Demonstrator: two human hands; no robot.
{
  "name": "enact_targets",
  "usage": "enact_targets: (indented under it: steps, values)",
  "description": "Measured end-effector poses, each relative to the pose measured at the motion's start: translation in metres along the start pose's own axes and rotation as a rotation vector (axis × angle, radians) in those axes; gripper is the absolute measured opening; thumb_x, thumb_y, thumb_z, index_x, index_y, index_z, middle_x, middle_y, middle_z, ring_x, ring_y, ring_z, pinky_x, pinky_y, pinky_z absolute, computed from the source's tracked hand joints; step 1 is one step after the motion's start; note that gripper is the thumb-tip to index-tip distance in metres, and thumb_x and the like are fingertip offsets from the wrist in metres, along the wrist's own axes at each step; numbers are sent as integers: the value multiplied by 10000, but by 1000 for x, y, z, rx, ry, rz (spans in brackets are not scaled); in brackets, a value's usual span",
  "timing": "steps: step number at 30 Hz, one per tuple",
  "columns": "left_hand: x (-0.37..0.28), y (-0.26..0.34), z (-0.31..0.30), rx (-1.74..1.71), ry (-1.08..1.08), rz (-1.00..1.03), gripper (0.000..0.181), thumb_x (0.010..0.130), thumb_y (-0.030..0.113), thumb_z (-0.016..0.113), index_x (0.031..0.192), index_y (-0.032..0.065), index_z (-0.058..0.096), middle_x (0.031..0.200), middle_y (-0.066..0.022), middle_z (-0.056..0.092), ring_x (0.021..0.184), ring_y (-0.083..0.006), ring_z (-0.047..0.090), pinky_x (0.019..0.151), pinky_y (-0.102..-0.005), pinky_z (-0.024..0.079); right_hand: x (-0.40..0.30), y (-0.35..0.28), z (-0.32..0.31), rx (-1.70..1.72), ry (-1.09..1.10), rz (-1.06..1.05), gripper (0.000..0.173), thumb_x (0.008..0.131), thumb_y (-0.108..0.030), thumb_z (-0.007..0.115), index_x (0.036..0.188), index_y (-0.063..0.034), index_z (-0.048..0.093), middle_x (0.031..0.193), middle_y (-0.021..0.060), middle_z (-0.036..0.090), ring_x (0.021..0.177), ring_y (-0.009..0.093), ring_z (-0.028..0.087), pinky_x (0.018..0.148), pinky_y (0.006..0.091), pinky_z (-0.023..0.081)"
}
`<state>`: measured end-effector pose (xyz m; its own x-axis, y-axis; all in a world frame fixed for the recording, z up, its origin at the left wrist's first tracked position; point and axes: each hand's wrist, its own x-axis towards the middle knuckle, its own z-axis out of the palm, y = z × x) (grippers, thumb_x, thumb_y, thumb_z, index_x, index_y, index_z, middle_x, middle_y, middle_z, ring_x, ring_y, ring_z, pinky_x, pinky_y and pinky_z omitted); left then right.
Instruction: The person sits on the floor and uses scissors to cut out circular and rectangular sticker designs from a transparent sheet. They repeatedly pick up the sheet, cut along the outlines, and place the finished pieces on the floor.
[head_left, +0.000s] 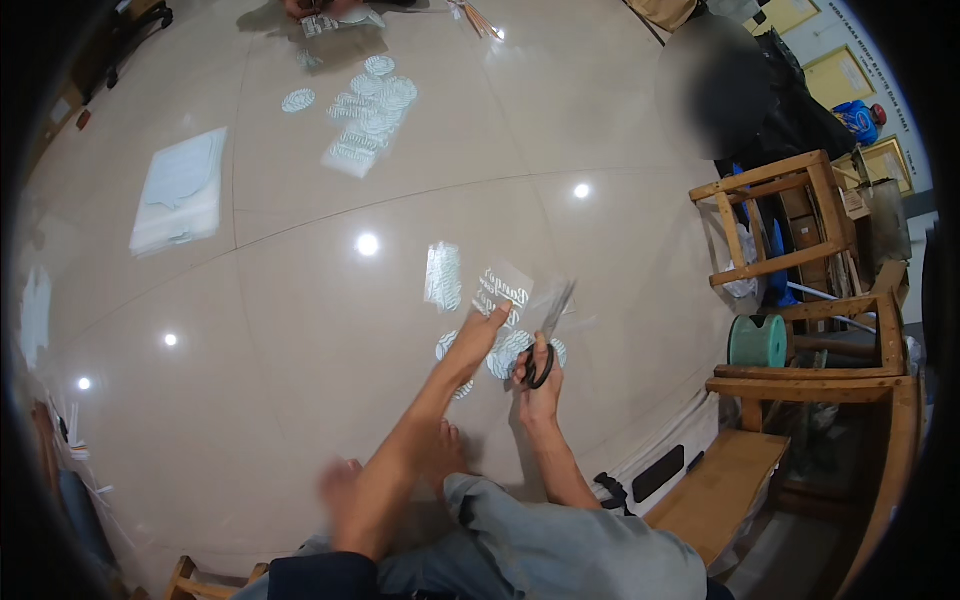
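Note:
My left hand (484, 326) pinches a clear plastic sheet (511, 283) with white printed lettering between thumb and fingers. In my right hand (541, 382) is a pair of scissors (559, 307) with black handles, its blades pointing up and away from me, to the right of the sheet. Round white-patterned cutouts (508, 356) lie on the floor under and between my hands. A small stack of printed clear pieces (443, 276) rests just left of the held sheet. Whether the scissor blades are parted is too blurred to tell.
Farther off lie a pile of round printed pieces (375, 105) and a stack of white sheets (180, 187). Another person's hands (322, 9) hold a printed sheet at the top. Wooden stools (772, 217), a green spool (757, 340) and a black phone (658, 474) are at the right.

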<state>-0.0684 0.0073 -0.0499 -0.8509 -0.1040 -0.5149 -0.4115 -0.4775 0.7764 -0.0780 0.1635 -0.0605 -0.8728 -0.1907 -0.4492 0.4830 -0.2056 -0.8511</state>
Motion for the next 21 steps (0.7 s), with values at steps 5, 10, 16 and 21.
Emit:
enact_targets:
  steps: [5, 10, 16, 21]
  values:
    - [-46, 43, -55, 292, -309, -84, 674, 976, 497, 538, 1373, -46, 487, 1384, -172, 509, 1324, -246, 428, 1122, -377, 311, 3, -44, 43, -150, -81, -258, 430, 922, -213, 703, 1243, -7, 504, 849, 13, 577, 707, 87, 546, 640, 233, 455]
    - [-108, 77, -67, 198, -321, 121, 639, 968, 449, 594, 1381, -25, 481, 1309, -163, 565, 1268, -221, 469, 1071, -351, 371, -21, -83, 100, -142, -286, -136, 476, 874, -81, 715, 1270, -10, 460, 852, 4, 570, 779, 76, 544, 703, 222, 438]
    - [-125, 54, -23, -14, 57, 494, 581, 1019, 338, 540, 1450, -25, 399, 1342, -132, 542, 1265, -194, 473, 1060, -330, 380, -48, -90, 152, 106, -323, -106, 450, 882, -63, 712, 1252, -9, 462, 877, 17, 584, 750, 72, 558, 713, 212, 460]
    - [-127, 71, -30, -255, 198, 599, 590, 1079, 380, 266, 1517, -14, 259, 1459, -184, 449, 1348, -268, 447, 1139, -418, 321, -62, -75, 152, 7, -387, -101, 451, 898, -98, 698, 1272, -5, 462, 904, 35, 577, 753, 77, 540, 709, 217, 450]
